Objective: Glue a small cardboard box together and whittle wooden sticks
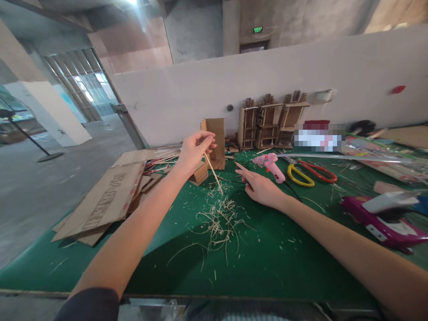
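Observation:
My left hand (198, 149) is raised over the table, its fingertips pinching the upper end of a thin wooden stick (214, 173). The stick slants down to the right, its lower tip just above a loose heap of curly wood shavings (222, 218). My right hand (259, 186) is low over the tabletop, right of the stick, with the index finger reaching forward and the other fingers partly curled. A thin dark strip juts out left from under those fingers; its kind is unclear. Just beyond that hand lies a pink glue gun (272, 166).
Flattened cardboard (100, 196) covers the left of the green table (160, 272). An open cardboard box (217, 142) and several small cardboard shelves (264, 122) stand by the wall. Yellow-and-red-handled scissors (312, 174) and a magenta device (384, 223) lie at right.

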`<action>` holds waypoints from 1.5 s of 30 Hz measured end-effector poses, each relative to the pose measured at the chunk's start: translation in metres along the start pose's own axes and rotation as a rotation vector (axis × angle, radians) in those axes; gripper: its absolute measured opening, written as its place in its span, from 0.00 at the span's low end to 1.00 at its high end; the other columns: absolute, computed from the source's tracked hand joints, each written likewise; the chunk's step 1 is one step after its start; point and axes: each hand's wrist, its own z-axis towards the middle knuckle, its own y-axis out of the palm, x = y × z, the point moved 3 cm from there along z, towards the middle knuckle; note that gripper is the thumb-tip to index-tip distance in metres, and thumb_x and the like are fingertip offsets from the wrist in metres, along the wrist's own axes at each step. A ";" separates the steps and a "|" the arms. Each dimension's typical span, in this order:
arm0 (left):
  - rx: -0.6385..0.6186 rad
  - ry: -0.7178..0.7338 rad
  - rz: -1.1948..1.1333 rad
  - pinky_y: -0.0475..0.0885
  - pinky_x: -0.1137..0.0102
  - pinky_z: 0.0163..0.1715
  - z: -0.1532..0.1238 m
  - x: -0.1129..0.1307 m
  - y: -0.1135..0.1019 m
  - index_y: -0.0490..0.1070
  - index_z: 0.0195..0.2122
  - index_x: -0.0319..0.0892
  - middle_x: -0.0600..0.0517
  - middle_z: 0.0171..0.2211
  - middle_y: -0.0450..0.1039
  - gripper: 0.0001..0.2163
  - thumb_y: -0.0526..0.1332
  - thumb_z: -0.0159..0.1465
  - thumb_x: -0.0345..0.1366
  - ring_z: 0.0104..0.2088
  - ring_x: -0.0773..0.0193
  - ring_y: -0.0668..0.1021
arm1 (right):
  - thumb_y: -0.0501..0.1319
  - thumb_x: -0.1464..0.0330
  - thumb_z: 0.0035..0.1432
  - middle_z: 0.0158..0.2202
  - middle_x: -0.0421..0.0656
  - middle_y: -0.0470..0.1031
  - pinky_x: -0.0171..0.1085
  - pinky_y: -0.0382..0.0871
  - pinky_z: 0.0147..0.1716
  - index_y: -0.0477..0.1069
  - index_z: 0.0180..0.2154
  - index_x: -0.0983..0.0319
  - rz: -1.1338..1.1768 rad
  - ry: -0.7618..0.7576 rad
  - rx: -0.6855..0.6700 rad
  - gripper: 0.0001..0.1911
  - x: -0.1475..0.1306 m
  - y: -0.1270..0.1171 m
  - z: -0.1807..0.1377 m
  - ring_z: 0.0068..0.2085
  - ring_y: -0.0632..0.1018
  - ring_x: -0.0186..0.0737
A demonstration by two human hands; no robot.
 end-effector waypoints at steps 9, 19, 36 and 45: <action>-0.056 -0.056 -0.094 0.73 0.71 0.38 0.000 0.000 0.002 0.69 0.43 0.44 0.48 0.45 0.75 0.07 0.53 0.67 0.35 0.43 0.62 0.79 | 0.48 0.73 0.61 0.52 0.52 0.71 0.46 0.72 0.45 0.52 0.64 0.60 0.101 -0.057 0.134 0.30 -0.005 -0.005 0.000 0.48 0.76 0.44; -0.106 -0.040 -0.161 0.73 0.68 0.41 0.001 -0.003 0.001 0.70 0.43 0.46 0.49 0.45 0.77 0.08 0.56 0.66 0.40 0.46 0.61 0.78 | 0.50 0.70 0.62 0.46 0.43 0.77 0.43 0.74 0.44 0.54 0.63 0.57 0.098 -0.148 0.225 0.27 -0.026 -0.016 -0.004 0.48 0.77 0.43; -0.289 -0.058 -0.146 0.74 0.68 0.37 -0.010 0.009 0.010 0.69 0.44 0.46 0.50 0.41 0.73 0.08 0.55 0.66 0.35 0.37 0.63 0.79 | 0.52 0.70 0.62 0.42 0.43 0.79 0.45 0.73 0.44 0.64 0.57 0.58 0.047 -0.094 0.307 0.21 -0.033 -0.021 0.003 0.49 0.75 0.44; -0.264 -0.044 -0.077 0.74 0.68 0.36 -0.010 0.009 0.009 0.68 0.44 0.45 0.50 0.40 0.72 0.07 0.56 0.65 0.35 0.37 0.63 0.79 | 0.53 0.69 0.59 0.40 0.43 0.80 0.45 0.73 0.39 0.57 0.62 0.59 0.053 -0.076 0.048 0.28 -0.028 -0.003 -0.001 0.46 0.77 0.46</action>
